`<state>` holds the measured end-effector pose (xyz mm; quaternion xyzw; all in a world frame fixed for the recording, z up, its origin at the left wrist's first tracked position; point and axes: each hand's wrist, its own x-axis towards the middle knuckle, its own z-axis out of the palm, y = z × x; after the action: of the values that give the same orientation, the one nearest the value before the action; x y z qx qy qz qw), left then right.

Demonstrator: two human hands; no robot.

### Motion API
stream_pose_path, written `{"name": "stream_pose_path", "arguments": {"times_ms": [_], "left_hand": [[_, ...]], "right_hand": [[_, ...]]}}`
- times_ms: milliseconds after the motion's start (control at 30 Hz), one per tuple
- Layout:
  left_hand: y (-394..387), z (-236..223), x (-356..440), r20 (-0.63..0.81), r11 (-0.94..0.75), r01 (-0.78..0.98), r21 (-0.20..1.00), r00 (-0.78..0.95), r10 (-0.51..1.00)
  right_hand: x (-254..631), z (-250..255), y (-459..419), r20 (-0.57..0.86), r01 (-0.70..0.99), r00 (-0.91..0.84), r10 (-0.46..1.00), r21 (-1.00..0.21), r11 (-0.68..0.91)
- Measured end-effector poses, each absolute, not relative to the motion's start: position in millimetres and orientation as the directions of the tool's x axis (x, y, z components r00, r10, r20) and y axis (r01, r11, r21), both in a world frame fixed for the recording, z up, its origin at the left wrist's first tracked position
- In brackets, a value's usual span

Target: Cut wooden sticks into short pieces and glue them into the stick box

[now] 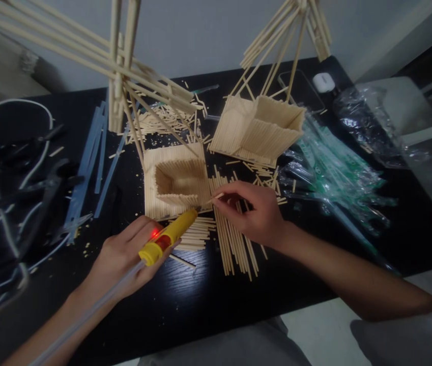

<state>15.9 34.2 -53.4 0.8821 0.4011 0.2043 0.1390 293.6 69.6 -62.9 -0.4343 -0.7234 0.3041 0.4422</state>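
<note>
My left hand (124, 254) is wrapped around a yellow pen-style glue gun (168, 237) with a red light glowing; its tip points at the lower right corner of a small open box made of wooden sticks (175, 180). My right hand (256, 213) pinches one thin wooden stick (216, 198) and holds it against that same corner, close to the gun's tip. A loose bundle of wooden sticks (233, 244) lies on the black table (200, 295) under my right hand.
A second stick box (257, 129) stands behind, with stick frames (139, 76) rising from both. Blue strips (93, 152), pliers and cables (21, 178) lie at left. Clear plastic bags (338, 173) are at right, a white case (322, 81) at the back.
</note>
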Motion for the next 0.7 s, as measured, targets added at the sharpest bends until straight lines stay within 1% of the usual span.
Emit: {"name": "stream_pose_path", "arguments": {"times_ms": [200,333,567,700], "left_hand": [[34.6,-52.4,17.2,0.267,-0.643,0.64,0.42,0.59,0.762],[34.6,-51.8,16.6,0.334,-0.665,0.601,0.442,0.578,0.744],[35.8,-43.1,11.6,0.351,-0.599,0.617,0.511,0.486,0.8],[37.2,-40.8,10.4,0.371,-0.595,0.606,0.529,0.465,0.804]], "right_hand": [[292.4,-63.5,69.7,0.406,0.37,-0.264,0.875,-0.795,0.481],[290.7,-65.6,70.0,0.474,0.352,-0.268,0.839,-0.762,0.543],[285.8,-67.0,71.7,0.52,0.382,-0.292,0.803,-0.706,0.596],[283.0,-66.0,72.6,0.535,0.389,-0.307,0.787,-0.684,0.617]]}}
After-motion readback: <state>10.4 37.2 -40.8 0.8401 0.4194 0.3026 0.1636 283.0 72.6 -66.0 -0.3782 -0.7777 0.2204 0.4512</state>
